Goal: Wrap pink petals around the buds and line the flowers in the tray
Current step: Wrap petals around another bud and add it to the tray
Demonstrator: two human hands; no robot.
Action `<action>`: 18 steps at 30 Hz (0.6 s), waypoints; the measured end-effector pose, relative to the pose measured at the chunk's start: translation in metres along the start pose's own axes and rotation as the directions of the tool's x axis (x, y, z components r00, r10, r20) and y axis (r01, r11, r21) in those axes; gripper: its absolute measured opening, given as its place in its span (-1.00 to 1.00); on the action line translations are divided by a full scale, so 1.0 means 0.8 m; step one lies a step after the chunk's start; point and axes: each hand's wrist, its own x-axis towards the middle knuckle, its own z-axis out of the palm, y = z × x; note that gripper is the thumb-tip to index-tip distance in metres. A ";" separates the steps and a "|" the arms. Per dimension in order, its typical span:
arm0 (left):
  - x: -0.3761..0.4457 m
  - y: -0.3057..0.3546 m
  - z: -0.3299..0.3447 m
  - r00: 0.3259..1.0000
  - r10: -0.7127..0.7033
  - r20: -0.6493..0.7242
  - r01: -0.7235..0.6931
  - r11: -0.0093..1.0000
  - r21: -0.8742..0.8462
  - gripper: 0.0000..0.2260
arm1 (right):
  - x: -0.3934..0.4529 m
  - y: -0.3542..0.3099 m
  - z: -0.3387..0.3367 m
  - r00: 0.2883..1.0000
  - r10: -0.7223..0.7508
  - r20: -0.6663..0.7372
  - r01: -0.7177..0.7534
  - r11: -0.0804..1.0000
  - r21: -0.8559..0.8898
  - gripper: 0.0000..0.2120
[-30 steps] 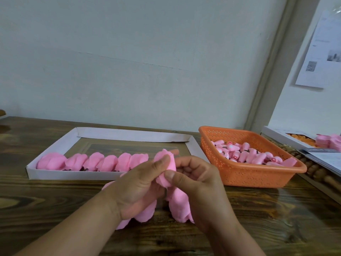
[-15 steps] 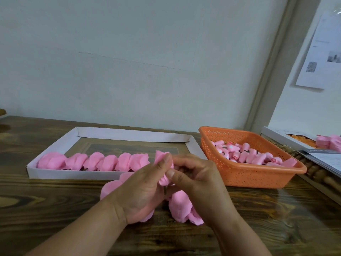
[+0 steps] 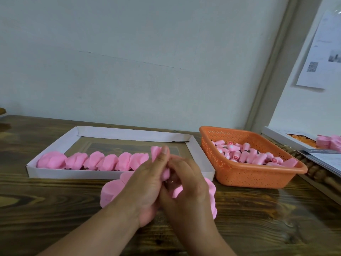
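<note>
Head view: both hands meet at the near centre of the desk (image 3: 55,209), just in front of the white tray (image 3: 129,134). The left hand (image 3: 145,183) has its thumb and fingers closed round a half-wrapped flower (image 3: 156,154), whose pink petal top pokes up past the thumb tip; the right hand (image 3: 186,182) is curled in against it from the right, fingertips pinching petal material low down. The bud inside is hidden by the fingers, so can't tell how far the wrap covers it. Versus a second ago, the hands have drawn tighter together and the right fingers have slid from the upper petal edge down toward the base, so less pink shows between them; reads as the wrap being closed and pressed, not a new petal being picked. Loose petals (image 3: 110,191) lie on the desk under and either side of the wrists, and they look shifted, with more showing out to the left than before. The row of finished flowers (image 3: 96,160) along the near wall of the tray is unchanged, running from the left corner to about the middle, right part of that row unfilled. The orange basket (image 3: 258,179) to the right holds unwrapped buds (image 3: 245,156), untouched. Far right, another box with orange and pink pieces (image 3: 328,143), partly cut off. Judgement: this flower is close to done and likely goes next to the last one in the row; plenty of buds left, so the task is early.
</note>
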 end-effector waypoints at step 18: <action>0.000 0.004 -0.007 0.990 -0.040 0.138 0.049 0.997 -0.057 -0.55 | 0.018 -0.008 -0.034 0.927 0.186 0.326 -0.299 0.892 0.340 -0.71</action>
